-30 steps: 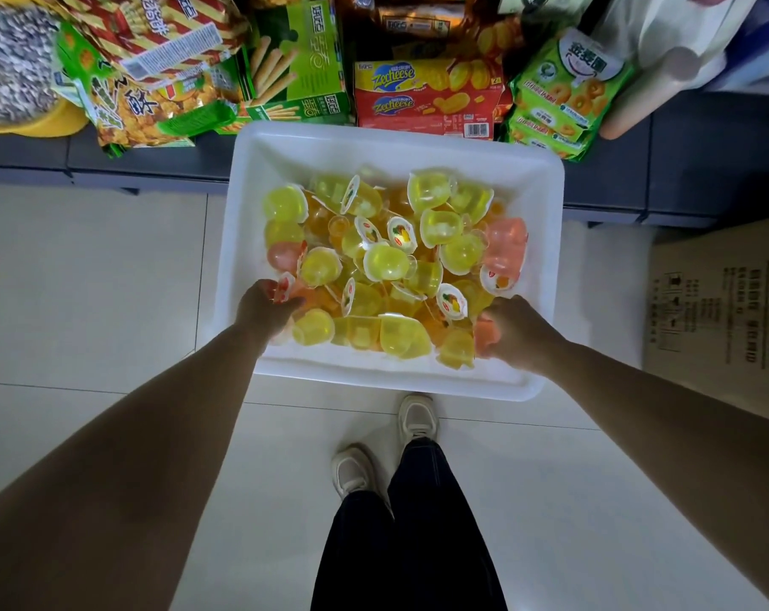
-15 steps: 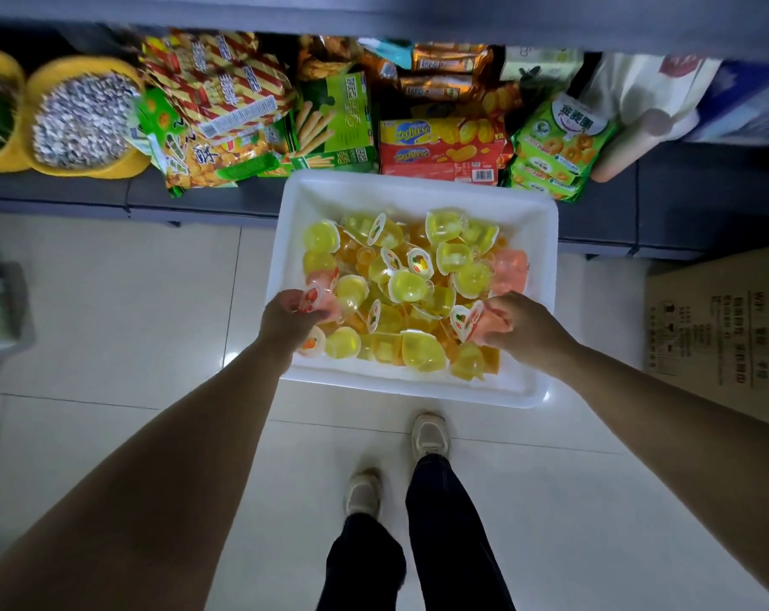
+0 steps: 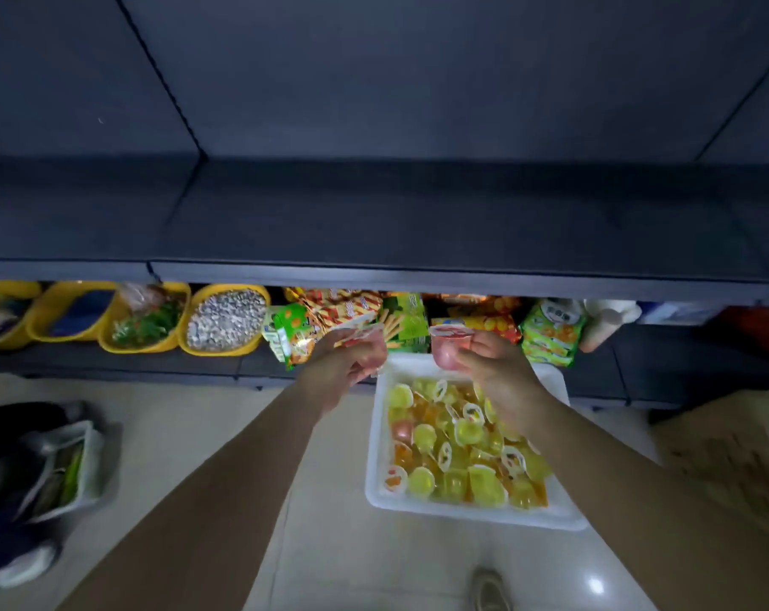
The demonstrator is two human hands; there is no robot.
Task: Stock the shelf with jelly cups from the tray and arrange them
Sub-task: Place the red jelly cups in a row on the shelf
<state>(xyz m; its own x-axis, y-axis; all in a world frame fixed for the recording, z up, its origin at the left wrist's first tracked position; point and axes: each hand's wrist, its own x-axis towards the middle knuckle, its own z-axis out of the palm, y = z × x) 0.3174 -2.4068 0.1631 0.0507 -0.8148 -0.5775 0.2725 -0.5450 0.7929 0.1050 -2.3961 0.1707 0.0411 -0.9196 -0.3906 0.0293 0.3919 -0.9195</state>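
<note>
Dark grey shelving fills the upper part of the view, and one bare shelf (image 3: 418, 222) is seen running across at about hand height. Below it, on the lowest board, yellow tubs (image 3: 226, 318) and bright snack packets (image 3: 550, 332) are lined up. On the pale tiled floor a white tray (image 3: 376, 460) is set in front of that board, heaped with jelly cups (image 3: 462, 452), mostly yellow and orange.

Both arms are raised above the tray's far end. A pink jelly cup (image 3: 367, 341) is held in the left hand (image 3: 343, 368), the fingers curled round it; it is blurred, so the exact hold cannot be told. Another pink cup (image 3: 446, 348) is pinched by the curled fingers of the right hand (image 3: 497, 372), its lid facing up. The two cups are kept apart, just under the front edge of the bare shelf.

At the left, a bag (image 3: 61, 469) lies on the floor.
</note>
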